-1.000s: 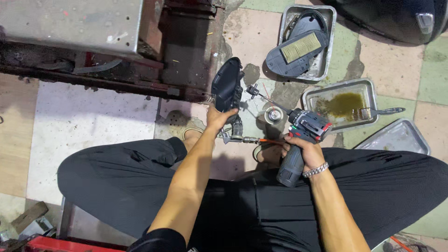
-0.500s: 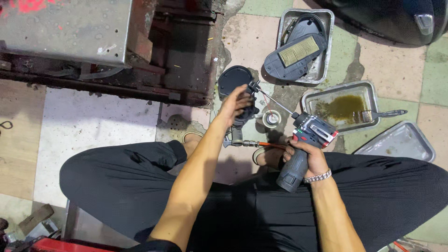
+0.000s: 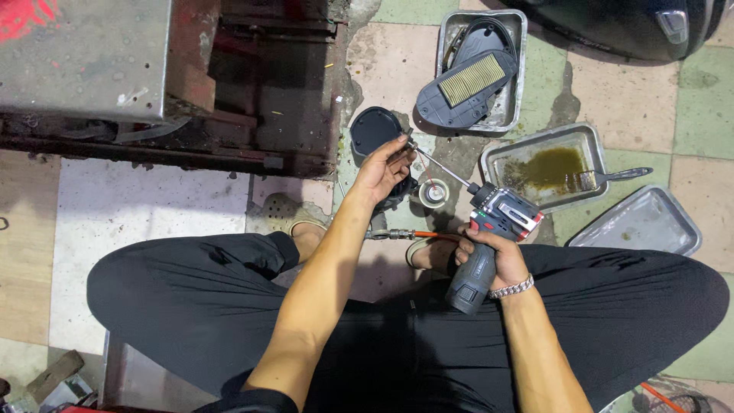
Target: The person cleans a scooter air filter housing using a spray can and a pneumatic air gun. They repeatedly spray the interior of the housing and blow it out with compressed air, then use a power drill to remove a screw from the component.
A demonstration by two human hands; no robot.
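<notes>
Drill: the right hand [image 3: 493,256] is gripping a dark cordless drill [image 3: 489,245] with red trim. It is hanging over the person's lap, above the floor, near the middle of the view.

Bit: a long thin metal bit [image 3: 443,170] is sticking out of the drill, pointing up and to the left.

Left hand: the left hand [image 3: 382,170] is pinching the far tip of the bit. The thumb and fingers are closing on it; the other fingers are curling loosely.

Right hand: the fingers are wrapping tight around the drill handle. A silver bracelet [image 3: 511,288] is sitting on the wrist.

Small parts: a little round white and metal part [image 3: 432,193] is lying on the floor just under the bit. A dark round cover [image 3: 375,128] is lying just past the left hand.

Hose: a thin orange hose with a metal end [image 3: 409,235] is lying on the floor between the knees.

Trays: a metal tray [image 3: 521,61] at the top is holding a dark air filter [image 3: 466,80] with a yellow middle. A second tray [image 3: 535,141] is holding brown oil and a brush [image 3: 612,176]. A third tray [image 3: 650,222] is sitting at the right.

Floor: the person is sitting with legs crossed on a worn, stained tile floor [image 3: 138,206].

Room: a rusty metal frame [image 3: 252,99] is standing at the top left. Part of a dark scooter [image 3: 627,23] is showing at the top right corner.
</notes>
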